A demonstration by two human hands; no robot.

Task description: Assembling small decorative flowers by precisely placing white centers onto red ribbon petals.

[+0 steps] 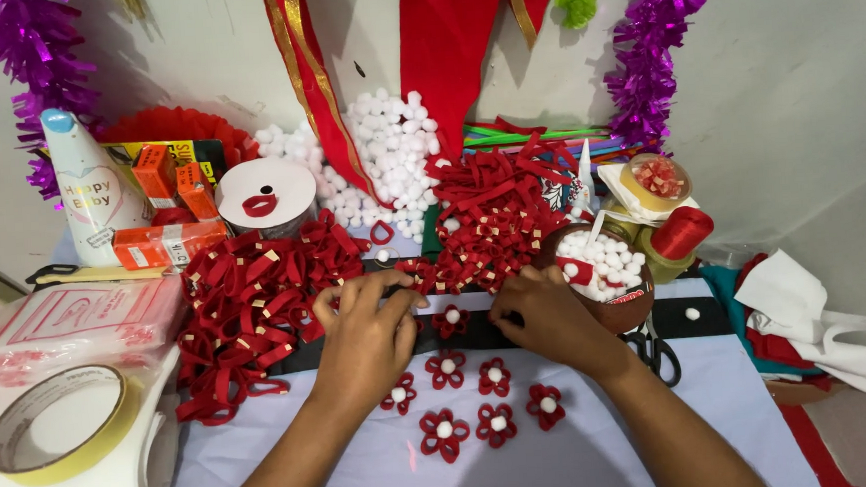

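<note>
Red felt flowers (pixel 470 397) dot the worktop (pixel 586 455); left hand (pixel 363 333) and right hand (pixel 548 317) rest curled above them, whether their fingers grip anything I cannot tell.

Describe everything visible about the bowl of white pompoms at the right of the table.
The bowl of white pompoms is round and dark brown, glossy like glazed ceramic or wood. It sits upright beyond the right hand, whose knuckles lie close to its near rim. Small white pompoms fill it, with a red felt strip on top and a pale stick leaning out. Black-handled scissors lie against its front edge.
</note>
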